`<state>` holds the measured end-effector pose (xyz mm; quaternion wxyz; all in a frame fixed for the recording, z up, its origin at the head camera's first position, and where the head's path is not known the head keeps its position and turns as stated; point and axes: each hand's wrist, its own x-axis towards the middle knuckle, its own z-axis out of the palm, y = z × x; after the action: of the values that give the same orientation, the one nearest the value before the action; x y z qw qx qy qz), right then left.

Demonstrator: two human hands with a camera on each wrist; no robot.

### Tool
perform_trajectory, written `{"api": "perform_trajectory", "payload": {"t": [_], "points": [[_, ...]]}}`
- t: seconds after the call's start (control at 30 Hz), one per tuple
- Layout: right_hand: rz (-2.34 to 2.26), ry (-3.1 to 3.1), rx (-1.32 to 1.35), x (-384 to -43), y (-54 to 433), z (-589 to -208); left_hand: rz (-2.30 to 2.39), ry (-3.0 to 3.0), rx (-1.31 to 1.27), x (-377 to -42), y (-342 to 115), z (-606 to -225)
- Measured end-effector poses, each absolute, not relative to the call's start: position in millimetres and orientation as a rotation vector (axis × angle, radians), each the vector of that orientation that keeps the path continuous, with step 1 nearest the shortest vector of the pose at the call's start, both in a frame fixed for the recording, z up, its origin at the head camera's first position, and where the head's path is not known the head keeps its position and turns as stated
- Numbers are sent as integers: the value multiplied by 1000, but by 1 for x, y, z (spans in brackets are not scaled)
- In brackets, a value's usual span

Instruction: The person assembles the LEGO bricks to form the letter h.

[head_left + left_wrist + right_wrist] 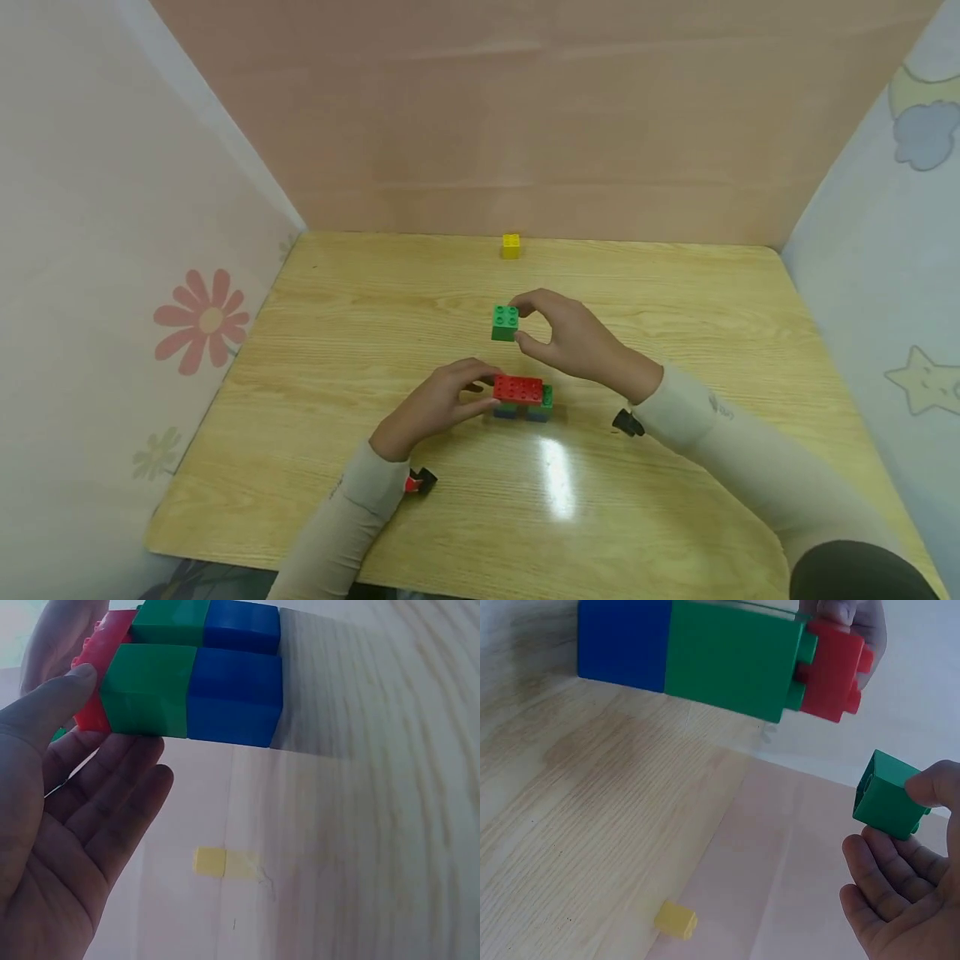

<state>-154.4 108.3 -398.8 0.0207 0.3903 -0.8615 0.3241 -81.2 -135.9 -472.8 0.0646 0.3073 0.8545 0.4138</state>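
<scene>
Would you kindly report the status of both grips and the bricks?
Left grip pinching red brick atop two green-on-blue stacks. Right grip holding four-stud green brick, apart from them. No obstruction visible between; yellow brick farther back.

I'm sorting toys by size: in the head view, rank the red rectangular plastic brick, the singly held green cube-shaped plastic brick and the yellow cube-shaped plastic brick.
1. Red brick
2. Held green brick
3. Yellow brick
The last looks farthest away, so whether green is truly larger is unsure.
</scene>
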Motion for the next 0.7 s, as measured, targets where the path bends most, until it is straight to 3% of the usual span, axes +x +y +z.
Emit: {"api": "perform_trajectory", "payload": {"t": [0.7], "points": [[1013,-2605,1362,-120,107,-401,1279,2576,990,-85,-141,-479]]}}
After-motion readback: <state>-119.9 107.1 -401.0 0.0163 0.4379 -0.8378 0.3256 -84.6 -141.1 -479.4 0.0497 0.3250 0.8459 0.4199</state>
